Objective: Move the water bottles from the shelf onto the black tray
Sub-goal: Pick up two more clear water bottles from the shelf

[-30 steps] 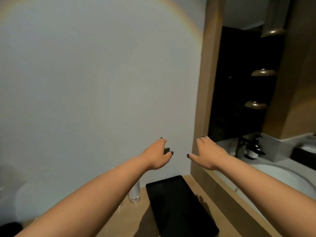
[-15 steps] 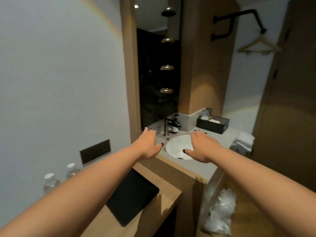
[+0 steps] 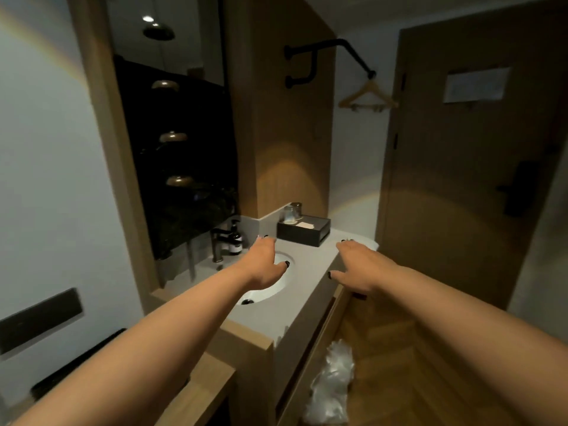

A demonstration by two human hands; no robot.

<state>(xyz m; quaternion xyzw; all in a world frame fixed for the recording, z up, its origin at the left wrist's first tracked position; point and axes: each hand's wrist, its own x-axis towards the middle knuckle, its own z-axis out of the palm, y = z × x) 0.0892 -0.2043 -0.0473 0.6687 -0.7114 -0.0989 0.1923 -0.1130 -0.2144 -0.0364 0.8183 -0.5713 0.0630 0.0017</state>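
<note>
Both of my arms reach forward over the washbasin counter. My left hand (image 3: 264,265) hovers palm down above the white sink (image 3: 284,281), fingers relaxed and holding nothing. My right hand (image 3: 358,265) hovers over the counter's right edge, fingers also relaxed and empty. Only a dark sliver of the black tray (image 3: 76,364) shows at the lower left, mostly hidden behind my left forearm, on the wooden shelf (image 3: 212,385). No water bottles are in view.
A black faucet (image 3: 218,244) and a dark soap bottle (image 3: 236,239) stand behind the sink. A black box (image 3: 304,230) with glasses sits at the counter's back. A white plastic bag (image 3: 333,385) lies on the wooden floor. A wooden door (image 3: 476,179) stands on the right.
The view has swung right, from the wall and tray to the sink and door. The bottles have left the view and the tray is nearly out of frame. Both hands stay empty.
</note>
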